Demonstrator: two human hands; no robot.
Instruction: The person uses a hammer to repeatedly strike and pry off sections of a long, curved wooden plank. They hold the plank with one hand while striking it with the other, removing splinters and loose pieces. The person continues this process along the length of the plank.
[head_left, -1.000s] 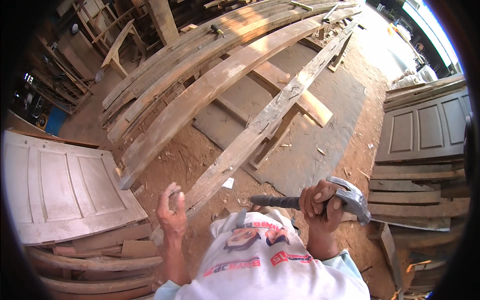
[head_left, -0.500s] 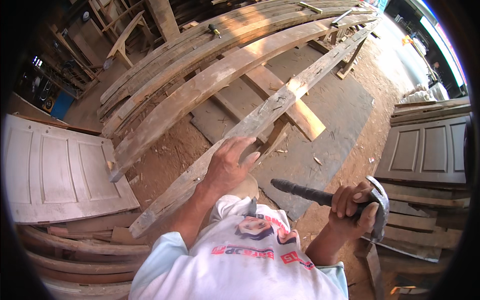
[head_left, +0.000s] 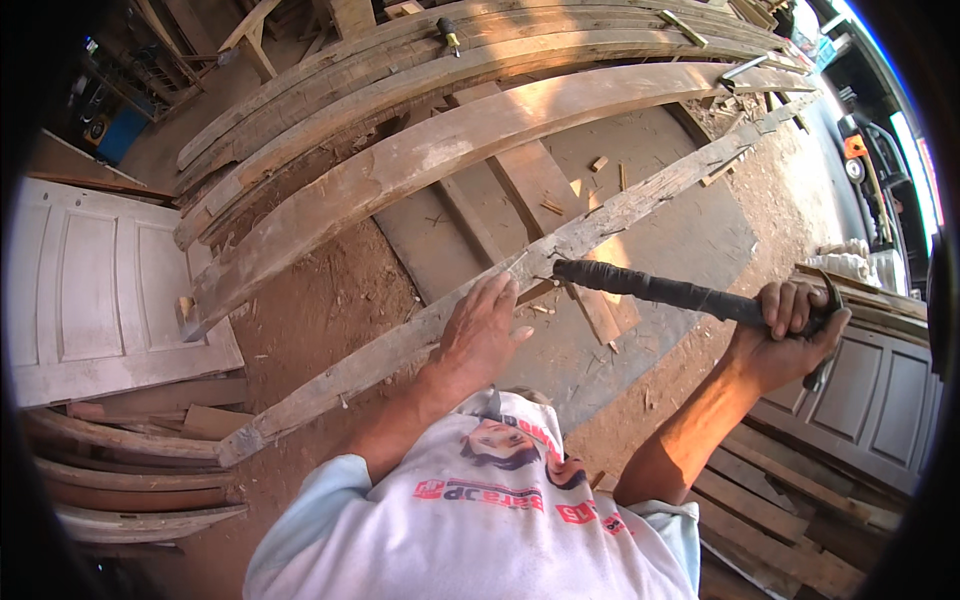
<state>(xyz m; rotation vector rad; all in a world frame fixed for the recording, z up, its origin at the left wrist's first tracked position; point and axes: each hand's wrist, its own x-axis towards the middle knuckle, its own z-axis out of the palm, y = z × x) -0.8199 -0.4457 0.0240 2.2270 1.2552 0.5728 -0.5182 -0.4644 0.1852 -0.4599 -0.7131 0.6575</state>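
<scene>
A long, weathered wooden beam [head_left: 335,383] runs diagonally from lower left to upper right in front of me. My left hand [head_left: 480,332] rests against its near side with the fingers stretched out, holding nothing. In my right hand [head_left: 785,345] is a claw hammer [head_left: 680,292], gripped close to its metal head. Its black wrapped handle points left, and the handle's end appears at the beam's near edge just right of my left hand; I cannot tell whether they touch. Small nails or splinters stick out of the beam.
Curved timbers [head_left: 400,180] lie beyond the beam, with a yellow-and-black hand tool [head_left: 449,38] on them. A plank [head_left: 540,185] crosses beneath the beam over a dark sheet [head_left: 690,235]. Panelled doors stand at left [head_left: 95,290] and right [head_left: 850,390], near stacked boards [head_left: 750,500].
My right hand has moved forward and right with the hammer, and the handle's end now reaches the beam's edge. My left hand stays by the beam; the whole view has shifted.
</scene>
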